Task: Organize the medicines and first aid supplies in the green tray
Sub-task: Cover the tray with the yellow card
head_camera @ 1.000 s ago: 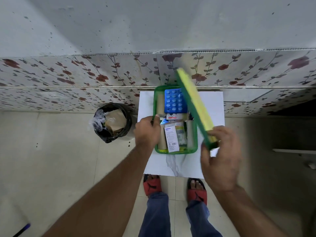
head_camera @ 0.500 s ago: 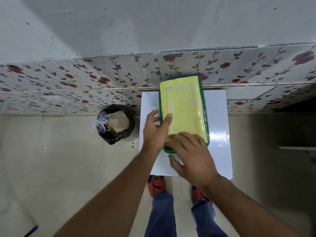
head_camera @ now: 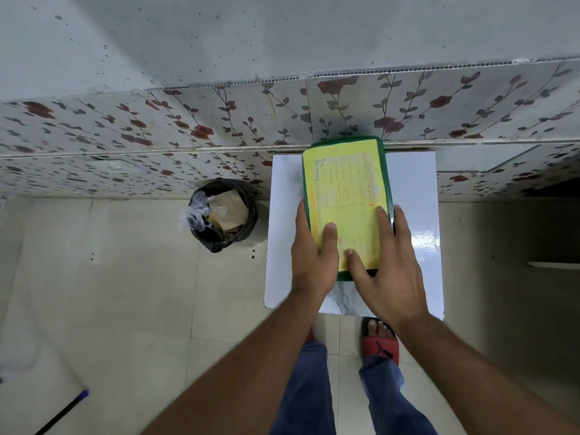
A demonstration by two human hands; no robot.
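Observation:
The green tray (head_camera: pixel 385 166) stands on a small white table (head_camera: pixel 411 240) against the flowered wall. A green lid with a yellow printed label (head_camera: pixel 346 189) lies flat over it and hides the medicines inside. My left hand (head_camera: pixel 310 249) grips the tray's left near side, thumb pressed on the lid. My right hand (head_camera: pixel 387 262) holds the right near corner, thumb on the label and fingers along the right edge.
A black waste bin (head_camera: pixel 224 215) with a plastic liner and brown paper stands on the floor left of the table. My feet in red sandals (head_camera: pixel 379 340) are under the table's front edge. A dark stick (head_camera: pixel 59 412) lies at the lower left.
One second ago my right hand held the lid tilted over the uncovered tray of medicines. The lid has come down flat, and both hands have settled onto its near end.

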